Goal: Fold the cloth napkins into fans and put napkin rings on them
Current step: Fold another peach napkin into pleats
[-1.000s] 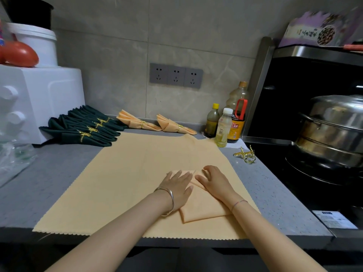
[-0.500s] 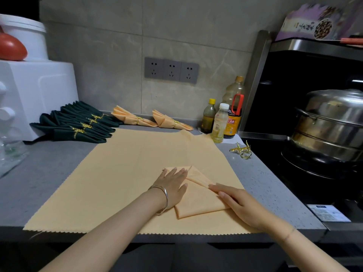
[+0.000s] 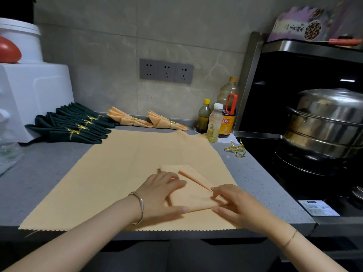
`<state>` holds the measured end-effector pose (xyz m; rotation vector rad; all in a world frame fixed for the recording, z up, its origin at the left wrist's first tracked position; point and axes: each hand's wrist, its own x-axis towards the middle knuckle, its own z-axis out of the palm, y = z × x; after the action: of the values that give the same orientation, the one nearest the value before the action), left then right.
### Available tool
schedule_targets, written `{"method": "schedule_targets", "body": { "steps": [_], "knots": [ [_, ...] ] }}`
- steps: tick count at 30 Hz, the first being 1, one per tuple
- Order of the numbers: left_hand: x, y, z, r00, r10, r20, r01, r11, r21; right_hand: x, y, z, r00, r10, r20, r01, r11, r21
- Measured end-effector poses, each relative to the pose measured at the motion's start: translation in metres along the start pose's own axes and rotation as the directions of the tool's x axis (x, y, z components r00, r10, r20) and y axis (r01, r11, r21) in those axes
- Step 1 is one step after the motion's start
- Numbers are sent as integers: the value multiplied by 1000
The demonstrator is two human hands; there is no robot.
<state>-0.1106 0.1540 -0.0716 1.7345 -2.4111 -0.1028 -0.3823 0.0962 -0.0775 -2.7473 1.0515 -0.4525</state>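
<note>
While pinning the folded napkin (image 3: pixel 194 195), low in the centre of the frame, under the flat, open left hand (image 3: pixel 159 195) and pinching its right corner in the right hand (image 3: pixel 233 205), draw each pleat evenly and crease firmly.

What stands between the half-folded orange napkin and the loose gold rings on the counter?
Nothing visible. The left hand presses the folded napkin, the right hand pinches its right corner, and only flat orange cloth and bare counter lie before the gold rings.
</note>
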Motion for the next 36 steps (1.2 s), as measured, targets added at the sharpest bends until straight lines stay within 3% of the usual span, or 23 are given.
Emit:
{"method": "schedule_targets", "body": {
  "steps": [9,14,19,23,26,30,36],
  "knots": [
    [-9,-5,-7,994,111,20,-112,990,84,8,-4,2,996,-48,-71,38,990,-135],
    [-1,-6,-2,979,194,-68,-182,970,160,12,-3,3,993,-54,-103,37,986,-160],
    [11,-15,-4,974,-20,-226,5,998,-69,22,-2,-1,994,35,-103,-40,998,-47],
    [23,-11,-6,955,-184,-234,132,966,-225,33,-5,-1,991,92,-98,-96,995,-37],
    [29,-10,-3,947,-228,-228,159,946,-284,39,-5,-1,984,139,-113,-134,990,50],
    [39,-16,7,960,-88,-264,53,989,-137,44,-5,2,987,152,-47,-147,986,82],
    [50,-11,8,999,-26,-43,32,987,156,47,0,9,991,129,-33,-127,989,70]
  ]
}}
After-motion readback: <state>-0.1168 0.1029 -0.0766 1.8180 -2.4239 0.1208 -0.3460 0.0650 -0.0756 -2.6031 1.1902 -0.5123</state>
